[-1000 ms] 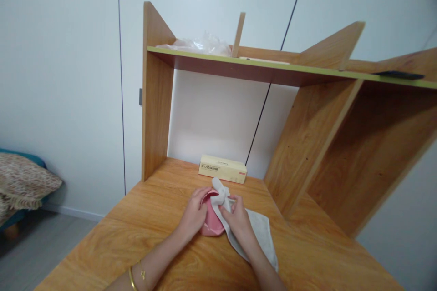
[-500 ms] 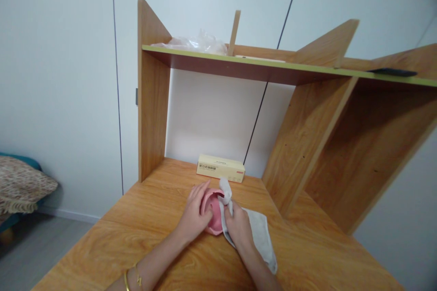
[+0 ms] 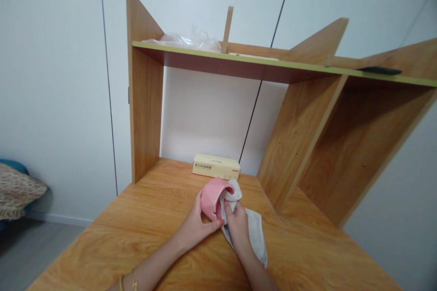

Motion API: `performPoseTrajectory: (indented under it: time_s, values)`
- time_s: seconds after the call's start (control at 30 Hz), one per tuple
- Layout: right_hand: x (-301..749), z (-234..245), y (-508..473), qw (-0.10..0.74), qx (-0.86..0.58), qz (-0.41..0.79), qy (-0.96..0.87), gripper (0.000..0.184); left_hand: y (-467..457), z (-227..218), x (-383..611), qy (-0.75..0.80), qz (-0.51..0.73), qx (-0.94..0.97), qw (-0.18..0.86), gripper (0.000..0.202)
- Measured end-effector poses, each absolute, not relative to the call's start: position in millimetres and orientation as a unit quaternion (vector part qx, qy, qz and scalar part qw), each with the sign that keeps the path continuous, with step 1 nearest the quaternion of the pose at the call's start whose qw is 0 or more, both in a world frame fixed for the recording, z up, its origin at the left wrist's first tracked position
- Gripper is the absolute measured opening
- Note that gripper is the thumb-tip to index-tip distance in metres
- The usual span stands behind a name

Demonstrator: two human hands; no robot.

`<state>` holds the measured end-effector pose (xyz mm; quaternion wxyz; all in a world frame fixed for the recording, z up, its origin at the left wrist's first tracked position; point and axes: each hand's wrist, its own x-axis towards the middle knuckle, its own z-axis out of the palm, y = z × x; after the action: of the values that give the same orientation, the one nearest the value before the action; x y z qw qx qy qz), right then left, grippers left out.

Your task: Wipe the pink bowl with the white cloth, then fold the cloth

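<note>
Lower centre of frame, we list one pink vessel (image 3: 212, 195), probably light, stiff and slick, best held around its outside, clasped in the left hand (image 3: 198, 228), plus one grey cloth (image 3: 256, 233) bunched in the right hand (image 3: 238, 226).

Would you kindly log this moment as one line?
left hand: holds pink container, tilted | right hand: grips grey cloth at container's opening | cream box: on desk behind
</note>
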<state>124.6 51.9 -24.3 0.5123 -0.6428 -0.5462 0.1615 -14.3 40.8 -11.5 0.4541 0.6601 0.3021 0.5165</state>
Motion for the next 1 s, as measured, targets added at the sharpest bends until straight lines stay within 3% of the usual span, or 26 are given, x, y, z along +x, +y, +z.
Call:
performPoseTrajectory:
  time_s: [0.53,0.8,1.0]
  values:
    - [130,-10,52,0.444,-0.667,0.105,-0.589,0.031,57,1,-25,0.426,0.520,0.608,0.423,0.049]
    - [133,-20,59,0.445,-0.660,0.158,-0.585,0.035,44,6,-26,0.395,0.476,0.684,0.388,0.066]
    - [130,-22,58,0.463,-0.638,0.177,-0.589,0.036,54,-6,-30,0.367,0.505,0.667,0.407,0.060]
